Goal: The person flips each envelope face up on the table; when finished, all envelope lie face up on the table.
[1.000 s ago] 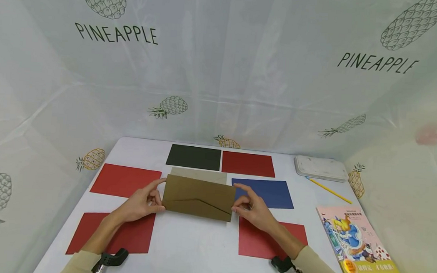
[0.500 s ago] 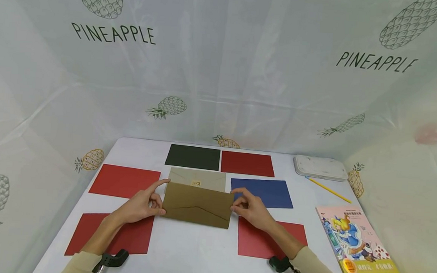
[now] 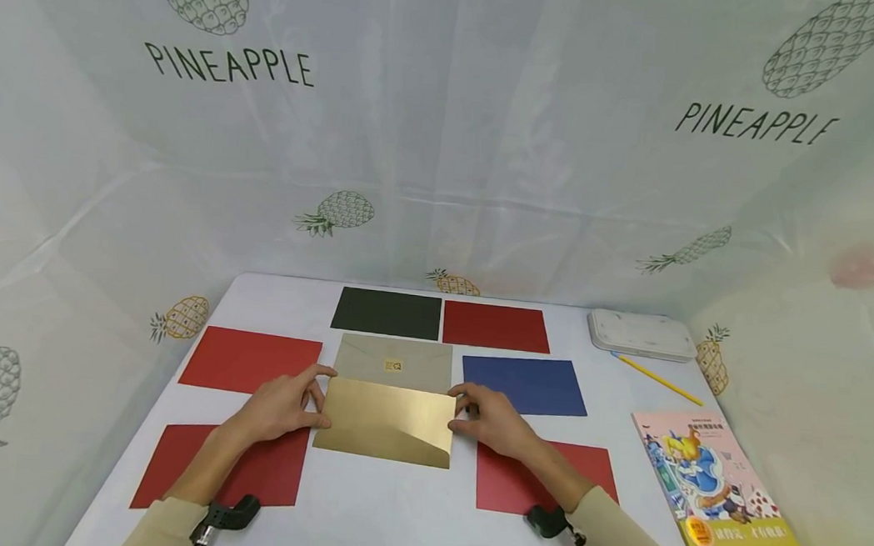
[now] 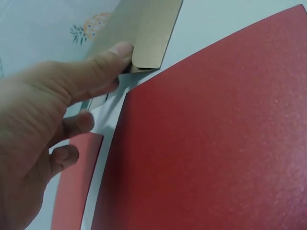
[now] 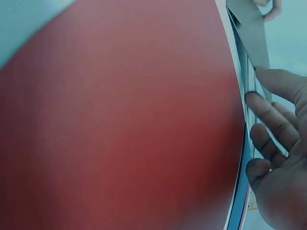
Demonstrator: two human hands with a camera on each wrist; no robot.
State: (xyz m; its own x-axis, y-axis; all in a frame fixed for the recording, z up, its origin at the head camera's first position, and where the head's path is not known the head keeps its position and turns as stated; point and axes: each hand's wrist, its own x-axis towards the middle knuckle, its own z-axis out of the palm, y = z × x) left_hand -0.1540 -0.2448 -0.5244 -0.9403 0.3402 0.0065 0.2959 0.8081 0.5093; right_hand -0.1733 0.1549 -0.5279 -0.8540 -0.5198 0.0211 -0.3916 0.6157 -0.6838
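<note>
A gold envelope (image 3: 386, 420), its surface shining, is held between my two hands in front of a grey envelope (image 3: 360, 356) with a small gold sticker. My left hand (image 3: 278, 412) pinches its left end between thumb and forefinger, the other fingers loosely bent. In the left wrist view, that thumb lies on the envelope (image 4: 156, 33) beside its flap edge. At the opposite end, my right hand (image 3: 494, 423) pinches the right edge. The right wrist view has thumb and forefinger at the envelope's corner (image 5: 249, 28), forefinger partly behind it.
Red envelopes lie at left (image 3: 251, 362), front left (image 3: 267, 471), front right (image 3: 545, 477) and back (image 3: 495, 325). Also flat are a dark green envelope (image 3: 387, 312) and a blue one (image 3: 524, 385). On the right are a white case (image 3: 642, 334), a yellow pencil (image 3: 659, 380) and a book (image 3: 724, 495).
The gold envelope has come down and toward me, tilting so its face catches the light. More of the grey envelope shows behind it. Both hands keep their grip, the right shifting slightly left.
</note>
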